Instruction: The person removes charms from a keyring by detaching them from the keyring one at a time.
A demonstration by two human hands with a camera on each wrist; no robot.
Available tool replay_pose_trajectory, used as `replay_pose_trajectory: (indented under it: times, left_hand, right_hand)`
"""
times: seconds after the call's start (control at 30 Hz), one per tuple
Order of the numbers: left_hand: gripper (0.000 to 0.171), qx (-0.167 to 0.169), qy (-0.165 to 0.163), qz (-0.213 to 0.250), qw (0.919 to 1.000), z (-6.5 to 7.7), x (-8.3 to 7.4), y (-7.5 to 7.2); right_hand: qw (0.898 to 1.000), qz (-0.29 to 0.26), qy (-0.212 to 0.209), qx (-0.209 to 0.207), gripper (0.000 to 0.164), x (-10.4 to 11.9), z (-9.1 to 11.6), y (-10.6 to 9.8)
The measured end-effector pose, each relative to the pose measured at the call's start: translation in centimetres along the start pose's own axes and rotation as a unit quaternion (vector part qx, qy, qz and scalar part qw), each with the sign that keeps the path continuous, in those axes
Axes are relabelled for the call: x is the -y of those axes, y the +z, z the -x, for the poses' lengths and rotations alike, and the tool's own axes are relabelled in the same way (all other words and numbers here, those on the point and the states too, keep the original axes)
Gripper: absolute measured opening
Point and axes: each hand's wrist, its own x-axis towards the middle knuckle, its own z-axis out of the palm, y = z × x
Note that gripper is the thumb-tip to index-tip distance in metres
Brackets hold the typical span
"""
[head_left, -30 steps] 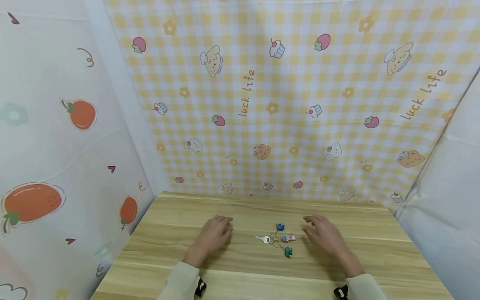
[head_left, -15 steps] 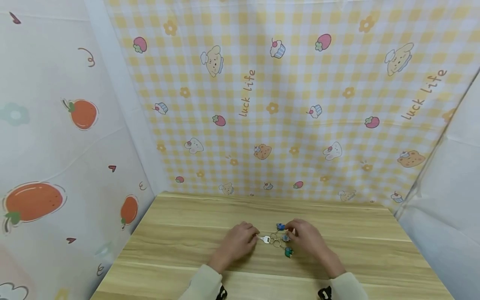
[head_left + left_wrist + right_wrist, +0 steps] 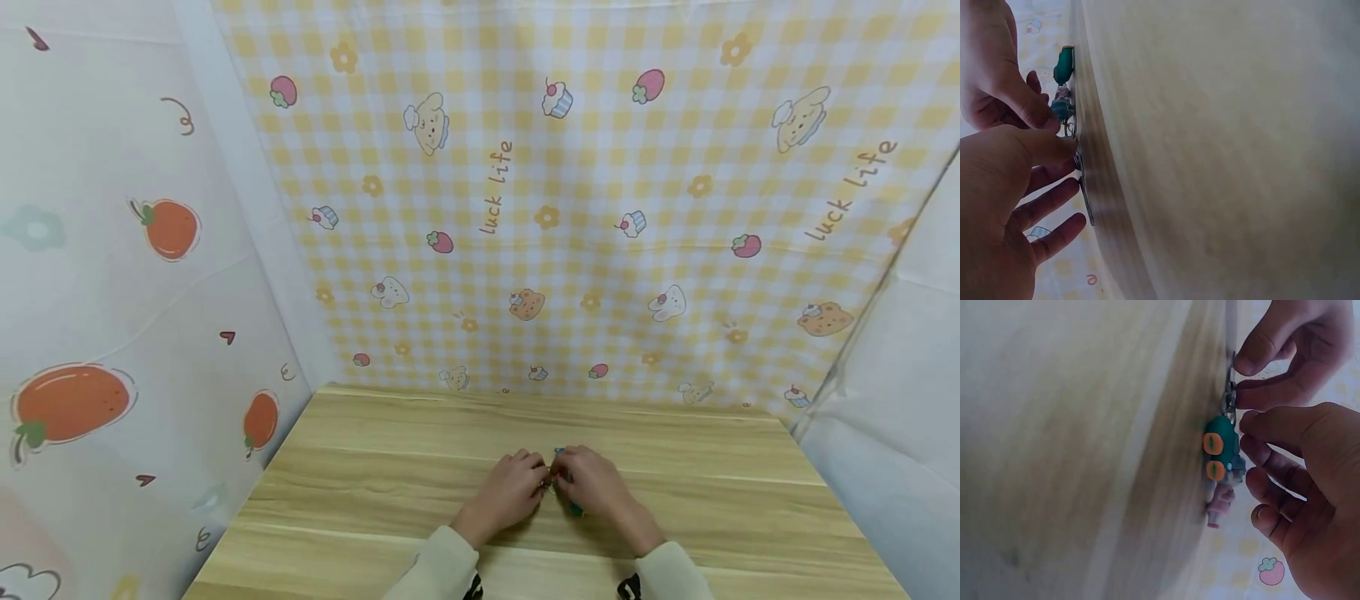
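Note:
A set of keyrings (image 3: 1229,399) lies low over the wooden table, with a silver key (image 3: 1088,203) and small figure charms. My left hand (image 3: 513,487) pinches the rings near the key's head with thumb and forefinger; its other fingers spread loosely. Facing it, my right hand (image 3: 594,483) has thumb and forefinger curled onto the rings on the charm side. A green charm with orange feet (image 3: 1221,447) and a pink charm (image 3: 1219,503) hang beside the right fingers. In the head view a blue charm (image 3: 558,451) peeks past the right hand; the key is hidden there.
The wooden table (image 3: 375,467) runs back to a yellow checked cloth (image 3: 465,275) with cartoon prints. A white cloth with orange fruit prints (image 3: 75,400) hangs at the left, and a plain white cloth (image 3: 892,400) at the right.
Both hands have come inward from either side of the keyrings and now meet over them. The left hand went right past the key, the right hand went left over the charms.

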Motion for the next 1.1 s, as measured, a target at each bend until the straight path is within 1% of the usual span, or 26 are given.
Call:
replay_pose_trajectory:
  times: [0.17,0.23,0.4,0.5,0.6,0.73,0.87,0.93,1.0,1.1]
  left_hand:
    - [0.009,0.002,-0.009,-0.029,0.9995,-0.3,-0.2,0.0]
    - [0.009,0.005,-0.013,-0.038,0.9992,-0.5,-0.4,-0.1]
    - [0.010,0.019,-0.022,-0.049,0.9984,-1.0,-0.7,-0.4]
    - [0.011,0.024,-0.021,-0.055,0.9980,-1.1,-0.8,-0.4]
    - [0.010,0.018,-0.019,-0.045,0.9986,-1.1,-0.5,-0.2]
    - [0.005,-0.009,-0.014,-0.001,0.9999,-1.1,0.1,-0.1]
    - [0.003,-0.039,-0.016,0.055,0.9976,-1.2,0.6,-0.4]
    - [0.004,-0.050,-0.022,0.087,0.9947,-1.2,0.8,-0.7]
    - [0.005,-0.055,-0.033,0.127,0.9897,-1.2,0.9,-1.0]
    - [0.006,-0.053,-0.051,0.179,0.9811,-1.3,1.1,-1.2]
  right_hand:
    - [1.000,0.012,-0.015,-0.012,0.010,-0.1,0.1,0.4]
    - [1.000,0.017,-0.014,-0.017,0.012,-0.1,0.1,0.5]
    - [0.999,0.027,-0.008,-0.022,0.016,-0.3,0.1,0.9]
    - [0.999,0.025,-0.005,-0.019,0.016,-0.3,0.1,0.9]
    - [1.000,0.012,0.001,-0.012,0.016,-0.4,0.1,0.9]
    - [1.000,-0.017,0.013,-0.001,0.016,-0.5,-0.1,0.7]
    - [0.999,-0.042,0.025,0.001,0.014,-0.6,-0.2,0.5]
    - [0.998,-0.053,0.029,-0.002,0.012,-0.7,-0.3,0.5]
    - [0.997,-0.064,0.032,-0.006,0.011,-0.7,-0.3,0.5]
    - [0.996,-0.077,0.031,-0.012,0.012,-0.8,-0.2,0.3]
